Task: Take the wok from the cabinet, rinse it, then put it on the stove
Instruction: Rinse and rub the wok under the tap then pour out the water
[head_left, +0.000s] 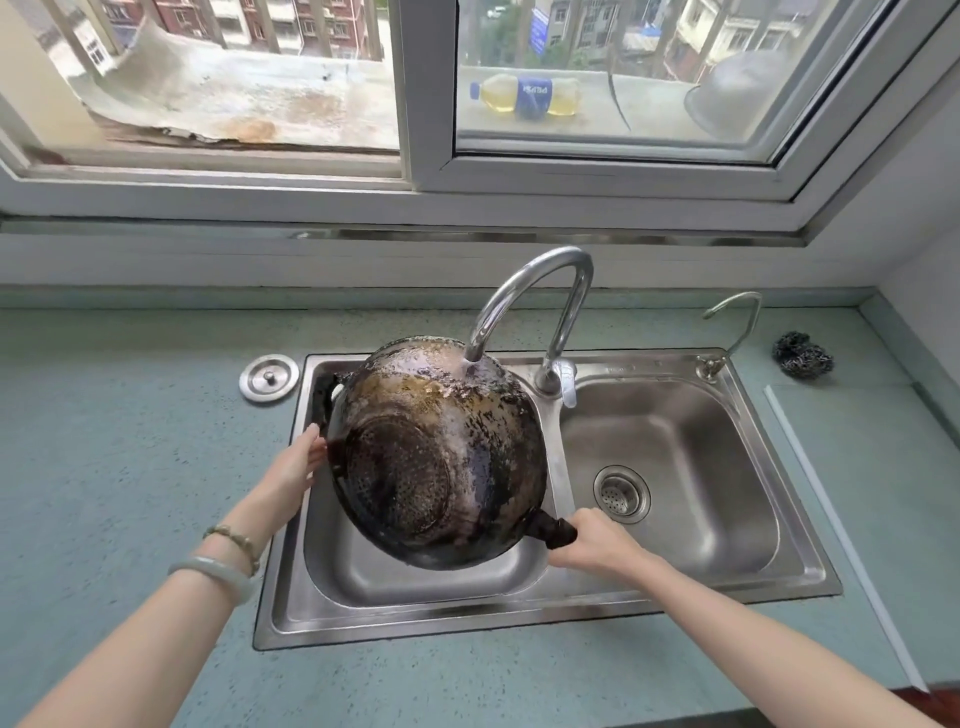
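The wok (439, 457) is held upside down over the left basin of the sink (545, 608), with its dark, burnt bottom turned up toward the camera. It is tilted, the far rim higher than the near rim. The spout of the big tap (535, 296) ends just above the far side of the wok, and the bottom looks wet and shiny there; the water stream itself is too thin to see clearly, so I cannot say for sure that it runs.

The right hand (592, 540) is closed around the wok's black handle (553, 532), at the near right of the wok, above the wall between the two basins. The left hand (301, 457) is open, with fingers stretched, and it presses flat against the left rim of the wok. Just behind this hand a small black loop handle (324, 395) of the wok shows. The left wrist wears a pale bangle (215, 569) and a bead bracelet (234, 540).

The right basin of the sink holds only its drain strainer (622, 493). A round metal lid (269, 378) lies on the counter (119, 441) just left of the sink's far corner. A small tap (732, 327) stands at the sink's far right corner, and a steel scourer (802, 358) lies on the counter right of it. Behind the sink, outside the window, a yellow bottle (527, 96) lies on its side.
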